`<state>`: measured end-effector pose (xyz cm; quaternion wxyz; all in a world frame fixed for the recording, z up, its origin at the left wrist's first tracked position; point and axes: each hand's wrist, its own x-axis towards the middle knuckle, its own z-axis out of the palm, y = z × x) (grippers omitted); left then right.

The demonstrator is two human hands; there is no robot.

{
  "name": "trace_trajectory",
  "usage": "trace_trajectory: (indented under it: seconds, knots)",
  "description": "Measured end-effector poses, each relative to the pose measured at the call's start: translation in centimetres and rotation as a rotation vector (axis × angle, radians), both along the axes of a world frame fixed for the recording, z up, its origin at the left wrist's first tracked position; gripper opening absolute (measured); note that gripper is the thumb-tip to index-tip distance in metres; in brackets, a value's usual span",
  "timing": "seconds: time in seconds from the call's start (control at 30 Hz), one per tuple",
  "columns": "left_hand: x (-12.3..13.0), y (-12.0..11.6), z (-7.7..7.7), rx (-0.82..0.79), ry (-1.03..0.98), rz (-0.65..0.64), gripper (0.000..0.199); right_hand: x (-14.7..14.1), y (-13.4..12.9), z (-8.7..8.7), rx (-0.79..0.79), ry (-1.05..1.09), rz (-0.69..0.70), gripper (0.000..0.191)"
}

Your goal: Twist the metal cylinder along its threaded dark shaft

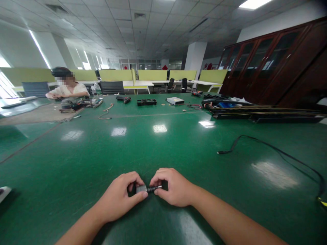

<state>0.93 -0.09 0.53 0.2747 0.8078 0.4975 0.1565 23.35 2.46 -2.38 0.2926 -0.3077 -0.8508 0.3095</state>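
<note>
A small metal cylinder (141, 189), looking like a little motor, lies between the fingers and thumb of my left hand (122, 194) near the front of the green table (122, 146). From its right side a thin dark threaded shaft (151, 189) with a bright tip points to the right. The fingertips and thumb of my right hand (174, 188) are closed around the shaft's end. Both hands are low over the tabletop, with their fingertips close together.
A black cable (273, 147) curves across the right side. Long black rails (283, 117) lie at the back right. Along the far edge are a white box (175, 101), a black part (146, 102) and a power tool (123, 99). A person (66, 85) sits at the back left.
</note>
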Motion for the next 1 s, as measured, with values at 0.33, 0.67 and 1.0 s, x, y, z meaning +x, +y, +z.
trace_trajectory:
  seconds: [0.33,0.67,1.0]
  knots:
    - [0.27,0.04,0.20,0.002,0.031,0.017,0.019,0.08,-0.10,0.18,0.003,-0.007,0.016,0.022]
    - [0.23,0.09,0.12,-0.001,0.035,0.031,0.022,-0.07,-0.13,0.19,0.003,-0.024,0.007,0.021]
    - [0.15,0.23,-0.29,0.001,0.041,0.032,0.023,-0.01,0.08,-0.28,0.052,-0.079,0.014,0.020]
